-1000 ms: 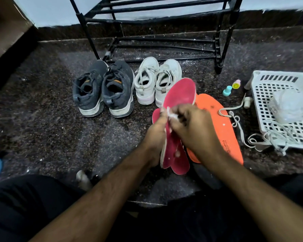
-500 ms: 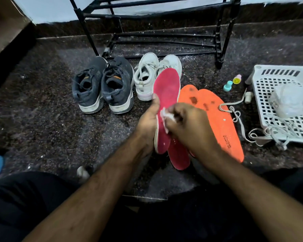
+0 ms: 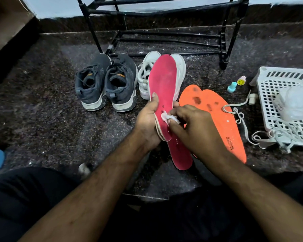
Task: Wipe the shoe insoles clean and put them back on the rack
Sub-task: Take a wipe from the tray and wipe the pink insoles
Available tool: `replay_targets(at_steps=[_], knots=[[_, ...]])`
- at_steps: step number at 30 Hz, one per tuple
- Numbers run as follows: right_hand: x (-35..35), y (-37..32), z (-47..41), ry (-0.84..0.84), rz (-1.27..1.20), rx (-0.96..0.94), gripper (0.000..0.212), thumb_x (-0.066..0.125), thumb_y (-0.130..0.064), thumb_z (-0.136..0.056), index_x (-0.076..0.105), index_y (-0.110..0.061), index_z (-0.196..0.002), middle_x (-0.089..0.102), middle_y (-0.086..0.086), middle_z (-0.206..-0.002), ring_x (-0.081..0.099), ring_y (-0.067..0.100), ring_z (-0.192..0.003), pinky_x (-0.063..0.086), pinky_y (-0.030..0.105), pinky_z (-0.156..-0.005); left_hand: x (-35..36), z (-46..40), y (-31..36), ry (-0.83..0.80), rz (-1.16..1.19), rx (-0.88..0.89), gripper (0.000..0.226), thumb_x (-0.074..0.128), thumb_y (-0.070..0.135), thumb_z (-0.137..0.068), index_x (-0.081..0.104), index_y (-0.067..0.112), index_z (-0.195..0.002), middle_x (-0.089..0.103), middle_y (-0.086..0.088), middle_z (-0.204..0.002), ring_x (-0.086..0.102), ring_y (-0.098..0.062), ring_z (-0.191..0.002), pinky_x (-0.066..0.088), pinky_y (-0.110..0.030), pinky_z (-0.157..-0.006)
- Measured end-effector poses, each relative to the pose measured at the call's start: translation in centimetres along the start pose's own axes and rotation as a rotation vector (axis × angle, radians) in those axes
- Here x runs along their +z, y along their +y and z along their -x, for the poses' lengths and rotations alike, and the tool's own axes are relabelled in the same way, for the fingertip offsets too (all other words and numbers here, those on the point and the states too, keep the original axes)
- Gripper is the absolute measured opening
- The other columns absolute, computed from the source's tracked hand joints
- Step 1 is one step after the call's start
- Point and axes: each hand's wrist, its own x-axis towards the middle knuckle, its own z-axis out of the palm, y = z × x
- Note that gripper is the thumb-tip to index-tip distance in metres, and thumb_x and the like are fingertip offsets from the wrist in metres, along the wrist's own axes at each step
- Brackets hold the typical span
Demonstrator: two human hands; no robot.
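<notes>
While the left hand (image 3: 148, 119) grips a raised pink insole (image 3: 164, 84) by its edge, the right hand (image 3: 191, 126) pinches a white wipe (image 3: 167, 117) against it; a second pink insole (image 3: 181, 154) and orange insoles (image 3: 217, 119) lie on the floor (image 3: 42, 110) before the rack (image 3: 164, 13).

The left hand (image 3: 148, 122) holds the upright red foam insole (image 3: 164, 84), with the wad of white tissue (image 3: 168, 117) between it and the right hand's fingers (image 3: 177, 113). Right of those fingers lie two orange foam insoles (image 3: 215, 116); beyond the fingertips stands the black metal rack (image 3: 164, 32).
</notes>
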Motion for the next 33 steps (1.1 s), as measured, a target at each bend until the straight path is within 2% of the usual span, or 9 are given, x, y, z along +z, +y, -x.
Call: replay_targets(at_steps=[3, 6, 10, 15, 20, 25, 29, 31, 33], knots=[[1.0, -0.5, 0.5, -0.057, -0.087, 0.091, 0.015, 0.073, -0.013, -0.083, 0.068, -0.027, -0.084, 0.059, -0.016, -0.068, 0.055, -0.006, -0.062, 0.036, 0.008, -0.062, -0.7, -0.1, 0.6, 0.000, 0.036, 0.049, 0.068, 0.025, 0.060, -0.102, 0.056, 0.002, -0.088, 0.074, -0.020, -0.085, 0.074, -0.031, -0.079, 0.059, -0.044, -0.078], [1.2, -1.3, 1.5, -0.105, -0.116, 0.072, 0.013, 0.073, -0.015, -0.085, 0.068, -0.026, -0.090, 0.062, -0.011, -0.075, 0.058, 0.004, -0.066, 0.043, 0.020, -0.064, -0.9, -0.2, 0.9, -0.012, 0.117, 0.093, 0.066, 0.026, 0.061, -0.101, 0.055, 0.003, -0.088, 0.072, -0.012, -0.079, 0.070, -0.028, -0.087, 0.052, -0.053, -0.091], [-0.1, -0.8, 0.0, 0.032, -0.140, 0.049, 0.016, 0.072, -0.009, -0.082, 0.067, -0.021, -0.091, 0.062, -0.009, -0.081, 0.064, 0.008, -0.079, 0.045, 0.023, -0.069, 0.2, 0.1, -0.2, -0.104, 0.095, 0.006, 0.067, 0.024, 0.063, -0.100, 0.057, 0.004, -0.094, 0.070, -0.018, -0.085, 0.071, -0.030, -0.080, 0.061, -0.041, -0.073], [0.6, -1.8, 1.9, -0.145, -0.243, 0.186, 0.026, 0.075, -0.005, -0.080, 0.069, -0.030, -0.084, 0.066, -0.007, -0.070, 0.056, -0.002, -0.057, 0.040, 0.013, -0.060, -0.8, -0.4, 0.6, -0.019, 0.108, 0.112, 0.067, 0.023, 0.060, -0.102, 0.055, 0.002, -0.090, 0.071, -0.014, -0.088, 0.071, -0.026, -0.091, 0.054, -0.051, -0.090], [-0.6, -0.3, 0.1, 0.020, -0.155, 0.210, 0.018, 0.078, -0.011, -0.079, 0.078, -0.022, -0.093, 0.064, -0.009, -0.076, 0.058, 0.003, -0.064, 0.039, 0.010, -0.064, 0.9, 0.0, -1.6, -0.084, 0.027, -0.046, 0.081, 0.021, 0.063, -0.100, 0.071, 0.001, -0.082, 0.068, -0.016, -0.085, 0.070, -0.023, -0.068, 0.059, -0.031, -0.070], [-0.1, -2.1, 2.0, -0.079, -0.116, 0.153, 0.013, 0.076, -0.011, -0.081, 0.079, -0.022, -0.087, 0.060, -0.012, -0.070, 0.058, -0.002, -0.064, 0.037, 0.007, -0.060, -0.4, -0.8, -1.2, -0.047, 0.061, -0.015, 0.070, 0.024, 0.062, -0.100, 0.058, 0.001, -0.095, 0.071, -0.021, -0.102, 0.071, -0.030, -0.082, 0.058, -0.038, -0.078], [-1.2, -0.2, -0.3, 0.065, 0.060, 0.096, 0.012, 0.071, -0.017, -0.084, 0.078, -0.021, -0.093, 0.060, -0.002, -0.081, 0.060, 0.015, -0.075, 0.049, 0.034, -0.072, 0.7, -0.3, -3.3, -0.061, 0.005, -0.018, 0.056, 0.028, 0.050, -0.105, 0.054, 0.004, -0.123, 0.060, -0.019, -0.118, 0.063, -0.025, -0.104, 0.057, -0.038, -0.090], [-1.7, 0.5, -1.0, 0.134, 0.069, 0.130, 0.014, 0.072, -0.020, -0.083, 0.077, -0.022, -0.095, 0.062, -0.002, -0.080, 0.061, 0.017, -0.075, 0.051, 0.038, -0.073, 0.9, -0.2, -4.0, -0.046, -0.025, -0.021, 0.054, 0.026, 0.045, -0.107, 0.061, 0.005, -0.116, 0.067, -0.016, -0.112, 0.068, -0.021, -0.099, 0.061, -0.034, -0.077], [-1.4, -0.2, 0.0, 0.093, 0.006, 0.136, 0.010, 0.071, -0.023, -0.083, 0.076, -0.024, -0.092, 0.065, -0.004, -0.080, 0.062, 0.017, -0.074, 0.051, 0.039, -0.073, 0.5, -0.4, -3.4, -0.062, 0.007, -0.023, 0.065, 0.027, 0.051, -0.105, 0.070, 0.003, -0.101, 0.072, -0.017, -0.098, 0.071, -0.024, -0.091, 0.060, -0.034, -0.080]])
